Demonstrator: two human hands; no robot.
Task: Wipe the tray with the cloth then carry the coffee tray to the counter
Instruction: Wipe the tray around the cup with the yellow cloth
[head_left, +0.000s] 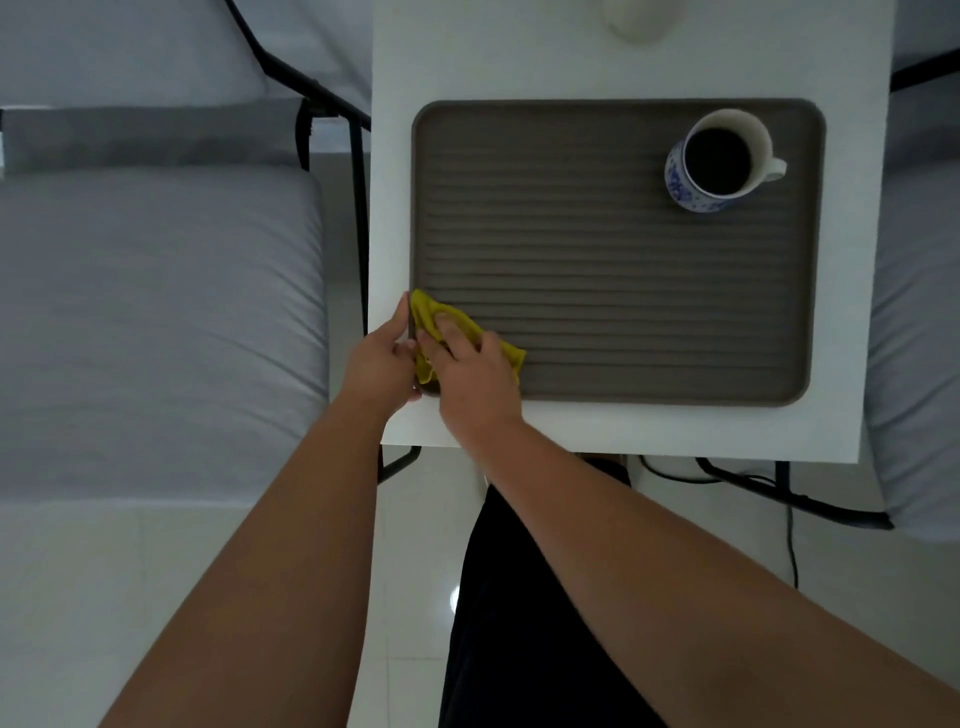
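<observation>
A brown ribbed tray lies on a small white table. A blue-and-white mug of dark coffee stands in the tray's far right corner. A yellow cloth lies crumpled on the tray's near left corner. My right hand presses down on the cloth with its fingers spread over it. My left hand holds the tray's left edge beside the cloth, thumb along the rim.
A pale round object sits at the table's far edge. Grey cushioned seats with black frames stand to the left and right. A black cable runs across the white floor under the table.
</observation>
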